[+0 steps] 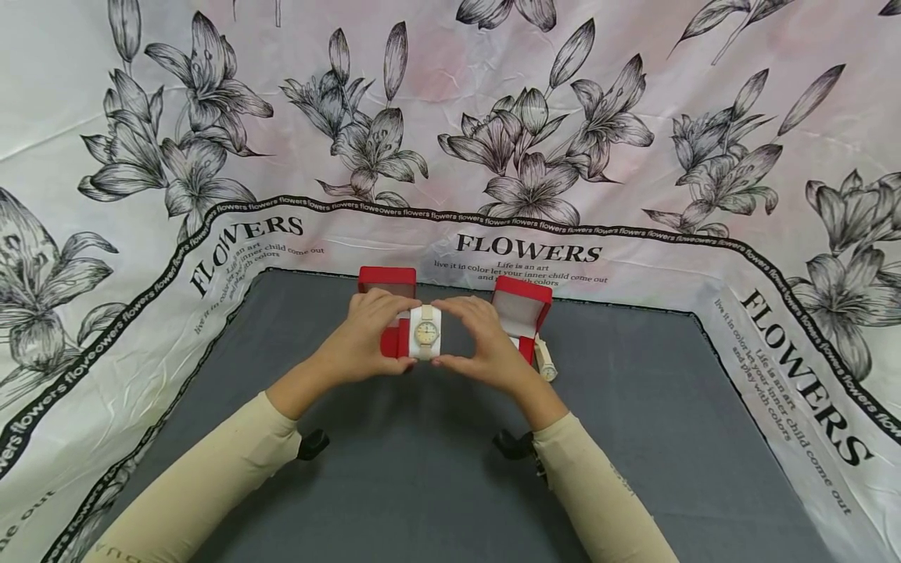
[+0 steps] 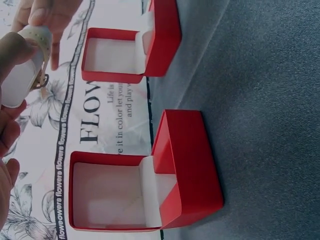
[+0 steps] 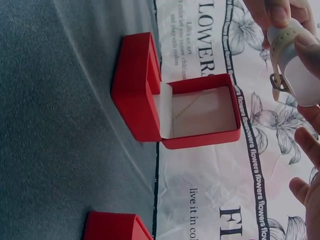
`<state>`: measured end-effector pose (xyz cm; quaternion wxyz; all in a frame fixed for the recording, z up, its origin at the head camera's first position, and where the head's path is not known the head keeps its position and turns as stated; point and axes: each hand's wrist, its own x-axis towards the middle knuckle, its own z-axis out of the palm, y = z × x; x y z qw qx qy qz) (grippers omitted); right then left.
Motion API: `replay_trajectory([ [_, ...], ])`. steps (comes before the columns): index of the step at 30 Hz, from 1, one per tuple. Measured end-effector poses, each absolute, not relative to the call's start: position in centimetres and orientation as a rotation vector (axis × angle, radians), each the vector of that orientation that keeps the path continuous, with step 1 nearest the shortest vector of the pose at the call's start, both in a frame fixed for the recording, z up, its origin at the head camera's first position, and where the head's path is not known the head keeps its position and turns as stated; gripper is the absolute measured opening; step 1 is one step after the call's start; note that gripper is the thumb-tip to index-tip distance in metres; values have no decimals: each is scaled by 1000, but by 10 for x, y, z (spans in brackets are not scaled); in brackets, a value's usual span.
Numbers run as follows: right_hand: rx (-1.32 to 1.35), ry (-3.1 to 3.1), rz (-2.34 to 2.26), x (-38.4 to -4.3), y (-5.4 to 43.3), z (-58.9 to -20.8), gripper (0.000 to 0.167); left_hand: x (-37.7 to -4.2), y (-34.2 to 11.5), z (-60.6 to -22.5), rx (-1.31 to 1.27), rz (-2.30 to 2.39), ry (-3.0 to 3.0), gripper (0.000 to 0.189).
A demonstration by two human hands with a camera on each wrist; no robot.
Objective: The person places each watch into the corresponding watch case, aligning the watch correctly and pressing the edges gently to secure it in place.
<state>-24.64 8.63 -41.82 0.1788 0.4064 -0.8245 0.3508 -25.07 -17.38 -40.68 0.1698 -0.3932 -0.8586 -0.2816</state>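
Over the front of the left red box, my left hand and right hand hold a small white cushion between them. A watch with a pale strap and round cream dial is wrapped around it, dial facing me. Each hand pinches the cushion with fingertips at the top edge and thumb at the bottom. In the left wrist view the buckle hangs at the back of the cushion. The right wrist view shows the perforated strap over its end.
Two red gift boxes stand with lids raised near the table's far edge: the left box behind my left hand, the right box behind my right. Beside the right box lies a second pale-strapped watch. A flower-printed cloth rises behind the grey table.
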Motion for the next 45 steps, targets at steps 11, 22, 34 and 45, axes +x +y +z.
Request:
replay_trajectory([
  [11,1084,-2359,1009,-252,77,-422,82,-250,-183,-410,-1046,-851,-2478,84],
  [22,1035,-2467,1019,-267,61,-436,79,-256,-196,-422,-943,-851,-2528,83],
  [34,901,-2638,928,-290,39,-444,80,-278,-209,-434,-830,-809,-2646,85],
  [45,846,-2719,926,-304,25,-464,77,-290,-217,-454,-753,-833,-2751,83],
])
